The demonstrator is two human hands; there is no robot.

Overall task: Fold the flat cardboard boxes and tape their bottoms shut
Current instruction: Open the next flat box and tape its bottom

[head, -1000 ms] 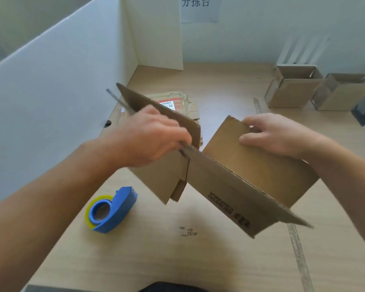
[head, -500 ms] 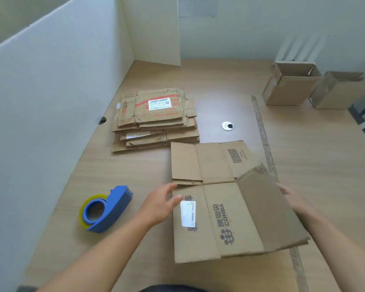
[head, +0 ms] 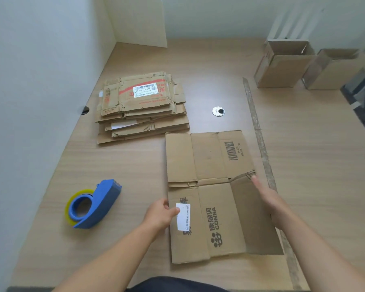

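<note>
A flat cardboard box [head: 215, 161] printed "CONBA" lies on the wooden table in front of me. My left hand [head: 161, 213] holds its left edge, with the thumb on top by a white label. My right hand [head: 270, 203] lies with straight fingers on the box's right flap, which stands slightly raised. A stack of flat cardboard boxes [head: 143, 106] sits further back to the left. A blue tape dispenser [head: 93, 205] with a yellowish roll rests on the table left of my left hand.
Two folded open boxes [head: 282, 68] [head: 335, 70] stand at the back right. White partition walls [head: 40, 81] close the left and back sides. A round cable hole [head: 218, 111] and a worn tape strip [head: 259, 133] mark the tabletop.
The box was held up in the air by both hands a second ago; it now lies flat on the table. My right hand has pushed the right flap lower.
</note>
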